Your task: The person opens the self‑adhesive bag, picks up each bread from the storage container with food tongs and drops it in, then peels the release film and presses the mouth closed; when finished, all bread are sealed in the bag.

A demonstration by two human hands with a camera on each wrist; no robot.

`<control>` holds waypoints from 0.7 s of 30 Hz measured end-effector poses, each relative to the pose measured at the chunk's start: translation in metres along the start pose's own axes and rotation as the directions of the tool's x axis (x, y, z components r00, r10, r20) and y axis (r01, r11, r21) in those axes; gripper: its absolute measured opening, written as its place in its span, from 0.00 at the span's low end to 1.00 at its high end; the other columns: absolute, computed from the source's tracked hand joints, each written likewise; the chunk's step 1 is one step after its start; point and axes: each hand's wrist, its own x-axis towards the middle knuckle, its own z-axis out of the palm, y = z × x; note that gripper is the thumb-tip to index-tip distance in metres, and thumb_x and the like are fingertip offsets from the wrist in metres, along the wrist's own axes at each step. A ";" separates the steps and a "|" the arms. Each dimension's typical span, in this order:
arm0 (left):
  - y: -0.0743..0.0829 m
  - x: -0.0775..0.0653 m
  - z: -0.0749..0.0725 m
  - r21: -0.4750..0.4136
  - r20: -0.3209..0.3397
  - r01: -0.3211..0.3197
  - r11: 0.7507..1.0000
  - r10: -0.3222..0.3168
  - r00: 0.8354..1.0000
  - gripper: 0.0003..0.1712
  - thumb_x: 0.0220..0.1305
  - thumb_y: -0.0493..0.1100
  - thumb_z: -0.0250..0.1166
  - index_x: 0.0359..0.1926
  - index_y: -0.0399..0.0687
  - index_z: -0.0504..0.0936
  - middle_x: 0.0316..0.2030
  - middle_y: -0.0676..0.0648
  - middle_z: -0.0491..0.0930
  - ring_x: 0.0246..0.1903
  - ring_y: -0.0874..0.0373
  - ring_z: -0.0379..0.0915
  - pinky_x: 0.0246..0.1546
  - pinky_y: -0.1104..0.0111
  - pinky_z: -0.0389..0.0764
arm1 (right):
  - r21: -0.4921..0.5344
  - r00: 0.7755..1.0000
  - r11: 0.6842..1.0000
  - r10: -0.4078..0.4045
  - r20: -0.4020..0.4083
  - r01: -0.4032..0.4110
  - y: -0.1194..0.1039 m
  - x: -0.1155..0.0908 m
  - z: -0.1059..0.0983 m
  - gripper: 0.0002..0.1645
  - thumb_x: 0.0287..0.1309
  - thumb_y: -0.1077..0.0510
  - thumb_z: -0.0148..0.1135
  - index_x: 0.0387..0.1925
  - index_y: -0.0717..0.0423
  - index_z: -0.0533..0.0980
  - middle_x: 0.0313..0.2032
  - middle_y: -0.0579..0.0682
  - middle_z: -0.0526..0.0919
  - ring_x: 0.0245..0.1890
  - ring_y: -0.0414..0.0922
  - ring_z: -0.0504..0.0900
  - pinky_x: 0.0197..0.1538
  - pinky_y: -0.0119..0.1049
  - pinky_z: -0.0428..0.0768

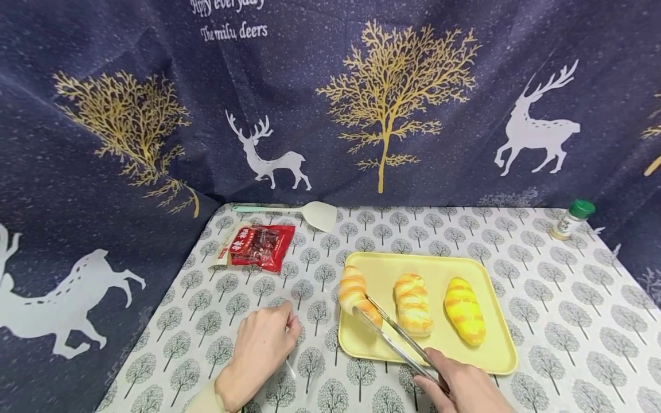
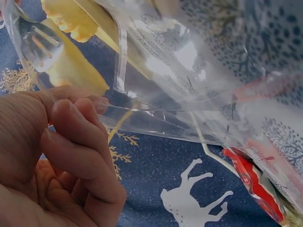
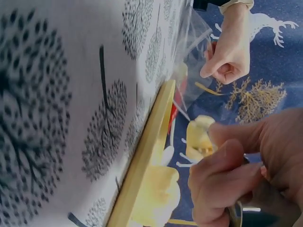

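Right hand (image 1: 459, 387), bottom right of the head view, and it has the tongs (image 1: 399, 348) gripped, fingers wrapped round the handle end. Out at the tips, just below mid-frame, they pinch the left bread (image 1: 351, 287) near its middle, and the right wrist view makes it look lifted off the tray (image 1: 423, 265). Soft stuff, I'd judge: a gentle, even squeeze should do, firm enough against a roll, light enough not to dent it. Level tips and a slow wrist, that's how I'd play it. Over at lower left, the left hand (image 1: 265, 338) has fingers curled, pinching the edge of a clear bag (image 2: 184, 71); a taut edge there should snag less. Now the containers! Lower right, the tray carries the middle bread (image 1: 413, 304) and the right bread (image 1: 465, 312). Inside the bag I can make out no bread. Left of centre, a red packet (image 1: 260, 246) shows dark pieces; far right, a green-capped jar (image 1: 570, 221), contents too small to tell.
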 end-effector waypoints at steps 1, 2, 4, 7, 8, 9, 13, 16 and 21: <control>0.000 0.000 0.000 -0.001 0.002 0.003 1.000 -0.003 1.000 0.19 0.60 0.37 0.75 0.21 0.57 0.75 0.16 0.55 0.80 0.15 0.59 0.71 0.17 0.64 0.74 | -0.004 0.999 0.999 -0.038 -0.013 0.038 0.001 0.000 -0.001 0.14 0.67 0.45 0.75 0.47 0.40 0.79 0.21 0.26 0.60 0.19 0.23 0.58 0.25 0.25 0.62; 0.000 0.000 -0.001 0.000 0.002 0.005 1.000 -0.005 1.000 0.19 0.60 0.37 0.75 0.21 0.57 0.74 0.16 0.55 0.80 0.15 0.58 0.71 0.17 0.64 0.74 | -0.008 0.997 0.997 -0.078 -0.025 0.078 0.002 0.000 -0.001 0.15 0.67 0.45 0.76 0.48 0.40 0.79 0.22 0.25 0.59 0.20 0.22 0.58 0.25 0.24 0.61; 0.000 0.000 -0.002 0.001 0.007 0.009 1.000 -0.009 1.000 0.19 0.61 0.38 0.75 0.21 0.57 0.74 0.16 0.55 0.80 0.15 0.57 0.72 0.17 0.63 0.74 | -0.010 0.988 0.988 -0.152 -0.034 0.151 0.005 0.000 -0.001 0.15 0.66 0.45 0.77 0.45 0.40 0.77 0.23 0.24 0.59 0.20 0.21 0.56 0.24 0.22 0.60; 0.001 0.001 -0.003 0.006 0.013 0.011 1.000 -0.011 1.000 0.19 0.62 0.38 0.75 0.22 0.57 0.75 0.16 0.55 0.80 0.15 0.58 0.71 0.17 0.63 0.74 | -0.027 0.970 0.970 -0.243 -0.008 0.242 0.007 0.001 -0.001 0.17 0.67 0.42 0.75 0.45 0.42 0.76 0.24 0.23 0.60 0.22 0.20 0.57 0.25 0.21 0.60; 0.001 0.001 -0.003 0.006 0.016 0.011 1.000 -0.011 1.000 0.18 0.62 0.39 0.75 0.22 0.57 0.75 0.16 0.55 0.80 0.15 0.58 0.71 0.17 0.63 0.74 | -0.026 0.964 0.963 -0.267 0.007 0.267 0.007 0.001 -0.001 0.17 0.68 0.42 0.74 0.46 0.42 0.76 0.24 0.23 0.60 0.23 0.20 0.58 0.25 0.21 0.60; 0.001 0.001 -0.004 0.005 0.020 0.010 1.000 -0.010 1.000 0.18 0.62 0.38 0.75 0.23 0.57 0.75 0.16 0.55 0.80 0.15 0.59 0.70 0.17 0.64 0.74 | -0.022 0.959 0.959 -0.282 0.027 0.283 0.007 0.002 -0.001 0.17 0.69 0.41 0.74 0.46 0.43 0.76 0.25 0.23 0.61 0.24 0.20 0.59 0.25 0.22 0.62; 0.000 0.000 -0.005 -0.001 0.023 0.007 1.000 -0.007 1.000 0.17 0.62 0.38 0.75 0.24 0.56 0.76 0.15 0.56 0.78 0.15 0.61 0.69 0.17 0.67 0.74 | 0.025 0.951 0.958 -0.285 0.124 0.284 0.003 0.007 -0.003 0.17 0.70 0.39 0.71 0.45 0.42 0.75 0.27 0.23 0.64 0.26 0.22 0.62 0.27 0.25 0.66; 0.000 -0.001 -0.006 -0.005 0.008 -0.001 1.000 0.001 1.000 0.17 0.62 0.38 0.75 0.24 0.56 0.77 0.15 0.56 0.78 0.15 0.62 0.69 0.17 0.68 0.73 | 0.047 0.943 0.959 -0.283 0.176 0.280 0.000 0.012 -0.004 0.16 0.71 0.40 0.70 0.45 0.42 0.74 0.27 0.24 0.65 0.25 0.23 0.63 0.26 0.25 0.66; 0.001 -0.003 -0.007 -0.020 -0.031 -0.026 0.999 0.026 0.999 0.17 0.60 0.37 0.77 0.24 0.56 0.77 0.16 0.57 0.78 0.15 0.64 0.68 0.17 0.70 0.72 | 0.027 0.925 0.943 -0.330 0.187 0.331 -0.006 0.020 -0.002 0.16 0.72 0.42 0.70 0.46 0.44 0.74 0.27 0.27 0.67 0.23 0.24 0.62 0.25 0.23 0.65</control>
